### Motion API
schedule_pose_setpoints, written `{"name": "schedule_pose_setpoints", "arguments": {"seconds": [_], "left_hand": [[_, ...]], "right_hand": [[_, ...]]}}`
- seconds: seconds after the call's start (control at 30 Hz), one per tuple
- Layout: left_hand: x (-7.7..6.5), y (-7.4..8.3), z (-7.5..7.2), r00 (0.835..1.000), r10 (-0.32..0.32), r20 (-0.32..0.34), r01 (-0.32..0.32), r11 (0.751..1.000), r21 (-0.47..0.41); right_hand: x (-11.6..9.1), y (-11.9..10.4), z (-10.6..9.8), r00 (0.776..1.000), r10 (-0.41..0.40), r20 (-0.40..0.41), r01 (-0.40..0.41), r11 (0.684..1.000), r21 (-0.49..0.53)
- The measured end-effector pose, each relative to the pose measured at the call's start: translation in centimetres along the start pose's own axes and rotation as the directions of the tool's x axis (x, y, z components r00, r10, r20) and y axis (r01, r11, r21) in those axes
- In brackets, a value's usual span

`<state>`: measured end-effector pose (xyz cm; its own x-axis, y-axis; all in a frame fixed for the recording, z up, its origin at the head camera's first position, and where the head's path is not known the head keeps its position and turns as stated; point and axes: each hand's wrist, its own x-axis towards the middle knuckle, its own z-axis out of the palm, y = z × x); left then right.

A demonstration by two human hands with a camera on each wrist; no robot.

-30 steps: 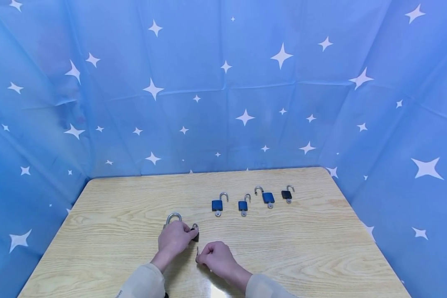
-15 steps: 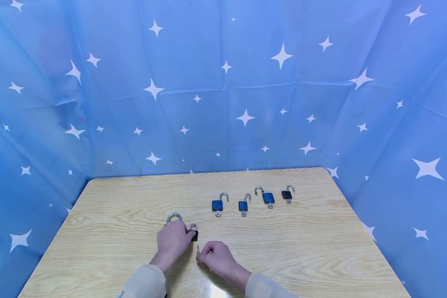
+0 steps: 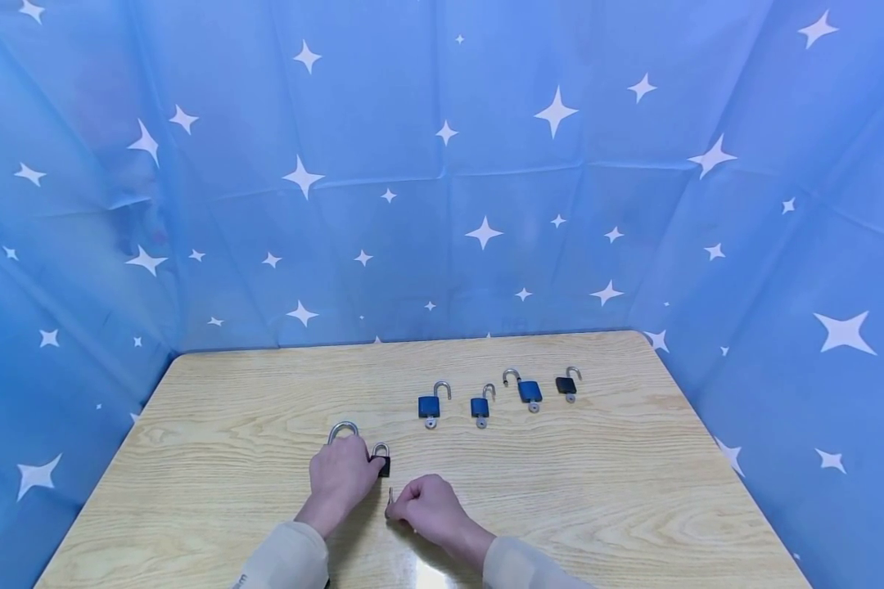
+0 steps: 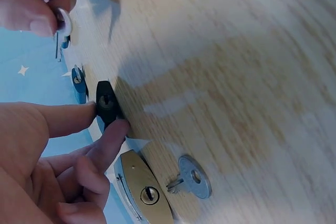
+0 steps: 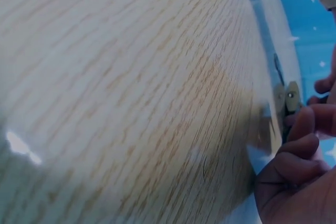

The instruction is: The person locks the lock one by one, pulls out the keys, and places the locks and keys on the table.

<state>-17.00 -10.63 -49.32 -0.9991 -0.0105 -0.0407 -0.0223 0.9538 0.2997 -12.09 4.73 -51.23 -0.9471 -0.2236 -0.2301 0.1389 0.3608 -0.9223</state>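
Left fingers on a black padlock, right fingers on a key

The left hand [image 3: 345,470] grips the small black padlock [image 4: 106,102] between two fingers, drawn in close enough to touch both its sides, while its other fingers curl beneath. The padlock is on the tabletop [image 3: 633,491], its keyhole facing the person and its shackle pointing away. The right hand [image 3: 430,503] is just nearer the person, its thumb and fingertips pressed together on a slim silvery piece. It appears to be a key [image 4: 57,45], though the fingers cover part of it. The key's thin end points up and away, near the black padlock but apart from it.

Just beside the left fingers is a larger brass padlock [image 4: 144,187], its keyhole also facing the person; from the head view the hand covers most of it and the shackle shows beyond. A loose key [image 4: 195,177] lies on the tabletop near its keyhole.

Farther back, to the right, lie four padlocks with raised shackles, each with a key in its base: a blue padlock [image 3: 429,406], a narrower blue one [image 3: 480,406], a third blue one [image 3: 529,391] with its shackle turned leftward, and a second black one [image 3: 566,385]. A starry blue curtain [image 3: 442,204] hangs behind.
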Motion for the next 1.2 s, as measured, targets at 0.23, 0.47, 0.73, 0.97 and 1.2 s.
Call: {"name": "schedule_pose_setpoints", "arguments": {"seconds": [0.23,0.47,0.73,0.97,1.2], "left_hand": [[0.0,0.0,-0.2,1.000,0.001,0.007,-0.001,1.000,0.011],[0.2,-0.3,-0.5,1.000,0.019,-0.025,-0.018,1.000,0.002],[0.8,-1.0,-2.2,0.998,-0.007,-0.068,0.000,0.995,-0.103],[1.1,-1.4,-2.7,0.996,-0.033,-0.083,0.024,0.993,-0.112],[1.2,-1.1,-2.7,0.996,-0.033,-0.088,0.022,0.992,-0.123]], "right_hand": [[0.3,-0.2,0.3,1.000,0.004,0.015,-0.003,1.000,-0.028],[0.6,-0.5,0.8,1.000,-0.013,-0.007,0.012,0.997,-0.082],[1.3,-0.7,1.3,1.000,-0.008,-0.026,0.003,0.981,-0.194],[1.7,-0.6,2.1,0.998,-0.018,-0.058,0.001,0.958,-0.286],[1.8,-0.7,2.2,0.995,-0.027,-0.098,-0.008,0.940,-0.340]]}}
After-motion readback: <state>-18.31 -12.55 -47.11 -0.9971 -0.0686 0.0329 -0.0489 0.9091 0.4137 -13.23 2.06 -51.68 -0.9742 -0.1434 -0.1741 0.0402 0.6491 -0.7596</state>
